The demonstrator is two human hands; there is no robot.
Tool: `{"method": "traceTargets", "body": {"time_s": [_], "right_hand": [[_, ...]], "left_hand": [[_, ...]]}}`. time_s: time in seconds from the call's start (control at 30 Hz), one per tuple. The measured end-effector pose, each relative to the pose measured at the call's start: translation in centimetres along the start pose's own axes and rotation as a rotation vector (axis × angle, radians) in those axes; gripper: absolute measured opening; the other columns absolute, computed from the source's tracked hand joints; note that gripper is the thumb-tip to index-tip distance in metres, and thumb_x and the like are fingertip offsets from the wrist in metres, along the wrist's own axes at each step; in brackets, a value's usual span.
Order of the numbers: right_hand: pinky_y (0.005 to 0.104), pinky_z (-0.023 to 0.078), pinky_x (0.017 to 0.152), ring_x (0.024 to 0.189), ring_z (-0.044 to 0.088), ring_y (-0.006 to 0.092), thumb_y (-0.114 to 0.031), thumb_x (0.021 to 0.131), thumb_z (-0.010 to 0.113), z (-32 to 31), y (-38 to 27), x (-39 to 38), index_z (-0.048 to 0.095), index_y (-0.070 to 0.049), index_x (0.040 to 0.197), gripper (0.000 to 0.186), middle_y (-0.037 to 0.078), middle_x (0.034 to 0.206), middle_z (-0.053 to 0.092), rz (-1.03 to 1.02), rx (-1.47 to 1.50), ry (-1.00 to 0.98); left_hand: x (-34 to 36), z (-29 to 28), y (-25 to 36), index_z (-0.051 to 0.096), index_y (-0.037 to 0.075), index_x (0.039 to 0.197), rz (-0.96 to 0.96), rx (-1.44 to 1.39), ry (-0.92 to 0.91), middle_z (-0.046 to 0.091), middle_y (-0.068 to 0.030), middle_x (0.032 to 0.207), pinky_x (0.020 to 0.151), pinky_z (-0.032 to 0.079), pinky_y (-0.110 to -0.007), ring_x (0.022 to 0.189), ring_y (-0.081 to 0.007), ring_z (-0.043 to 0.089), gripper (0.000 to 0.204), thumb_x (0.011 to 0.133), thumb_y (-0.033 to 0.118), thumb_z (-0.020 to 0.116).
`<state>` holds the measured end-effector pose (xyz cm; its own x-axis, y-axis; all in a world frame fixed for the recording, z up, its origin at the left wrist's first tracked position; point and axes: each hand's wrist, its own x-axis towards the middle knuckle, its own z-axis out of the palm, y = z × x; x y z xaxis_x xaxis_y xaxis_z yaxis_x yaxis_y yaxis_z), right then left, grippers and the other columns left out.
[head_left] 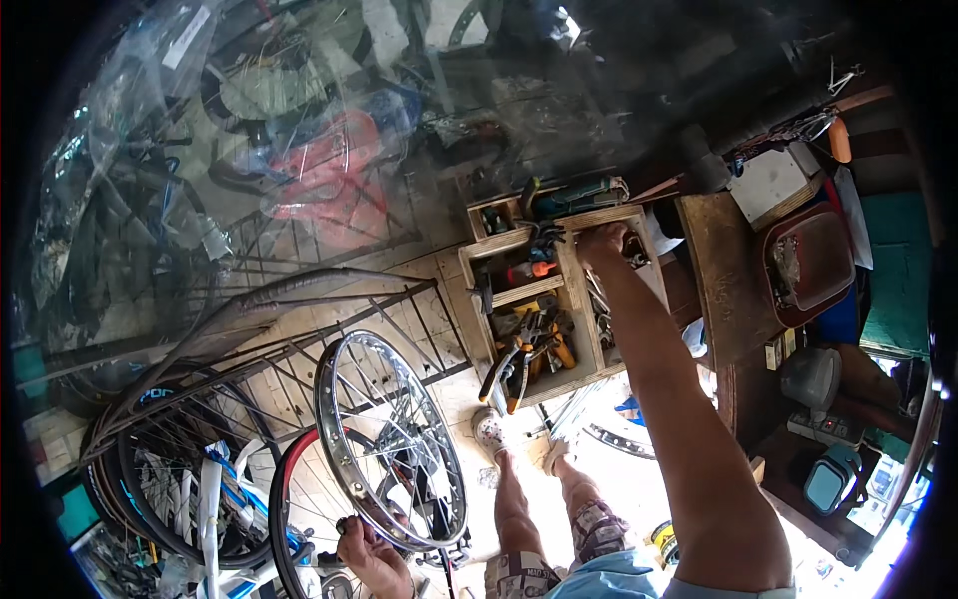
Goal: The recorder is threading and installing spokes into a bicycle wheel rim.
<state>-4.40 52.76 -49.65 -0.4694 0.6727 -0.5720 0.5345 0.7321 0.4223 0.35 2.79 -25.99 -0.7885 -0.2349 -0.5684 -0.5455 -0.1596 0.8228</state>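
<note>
My left hand [371,561] is closed at the lower left, pinching a small black part [347,524] whose kind I cannot make out. Just above it stands a silver spoked bicycle wheel rim [329,439], tilted and without a tyre. My right arm stretches far forward, and my right hand [603,243] is down in the right-hand compartment of a wooden toolbox [576,290]. Its fingers are mostly hidden, so I cannot tell whether they grip anything. Pliers with orange handles [517,374] and other hand tools lie in the compartments to its left.
A black metal rack [439,329] runs left of the toolbox. Several bicycle wheels [130,479] and a red-rimmed wheel [282,479] stand at the lower left. Plastic-wrapped parts [339,180] hang behind. On the right are a wooden board [723,280] and a brown tray [833,260].
</note>
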Motion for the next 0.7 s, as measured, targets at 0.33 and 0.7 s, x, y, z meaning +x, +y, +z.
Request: {"method": "traceTargets", "body": {"time_s": [0.33,0.7], "right_hand": [[0.0571,0.024,0.091,0.111,0.043,0.0362,-0.046,0.082,0.04,-8.2,5.3,-2.9,0.05,-0.006,0.12,0.055,0.016,0.127,0.045,-0.395,0.721,-0.524],[0.0354,0.044,0.071,0.074,0.058,0.0298,-0.027,0.073,0.053,-2.9,5.3,-3.3,0.064,-0.004,0.078,0.026,0.014,0.08,0.062,-0.028,0.409,0.316]], "left_hand": [[0.4,-0.1,0.6,0.049,0.004,0.09,-0.003,-0.042,0.022,0.059,-0.0065,0.075,0.062,0.05,-0.031,0.062,-0.0178,0.057,0.019,0.084,0.021,0.051],[1.9,-2.5,-1.5,0.05,0.002,0.092,0.047,-0.062,0.103,0.059,-0.0061,0.075,0.063,0.048,-0.031,0.063,-0.0183,0.056,0.021,0.084,0.022,0.051]]}}
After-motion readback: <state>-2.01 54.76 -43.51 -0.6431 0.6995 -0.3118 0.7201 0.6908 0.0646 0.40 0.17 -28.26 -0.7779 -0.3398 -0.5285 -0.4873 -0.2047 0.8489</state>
